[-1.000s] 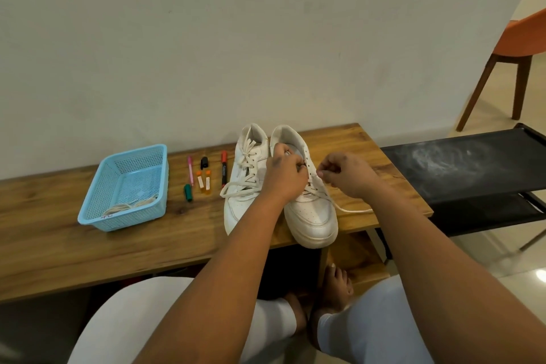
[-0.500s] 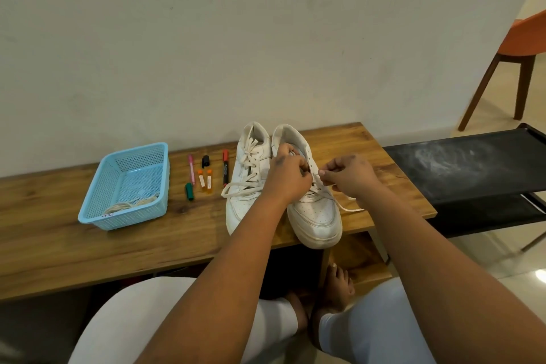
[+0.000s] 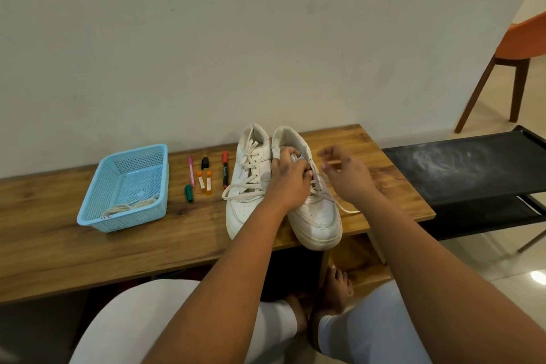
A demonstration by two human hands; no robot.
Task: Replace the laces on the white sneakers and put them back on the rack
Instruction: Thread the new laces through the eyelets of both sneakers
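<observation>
Two white sneakers stand side by side on the wooden bench (image 3: 59,248), toes toward me. The left sneaker (image 3: 245,186) is laced, with loose ends spread over its front. My left hand (image 3: 288,177) grips the tongue and lace area of the right sneaker (image 3: 316,216). My right hand (image 3: 342,174) is raised beside that shoe and pinches the end of its white lace (image 3: 348,209), which also trails onto the bench at the right. The hand is blurred.
A light blue basket (image 3: 127,186) holding a bundle of off-white laces (image 3: 130,207) sits at the left. Several markers and caps (image 3: 206,177) lie between basket and shoes. A black shoe rack (image 3: 461,168) stands to the right, an orange chair (image 3: 520,47) behind it.
My right hand has lifted up and back along the right sneaker, drawing the lace end with it. My left hand stays on the shoe's tongue area.
</observation>
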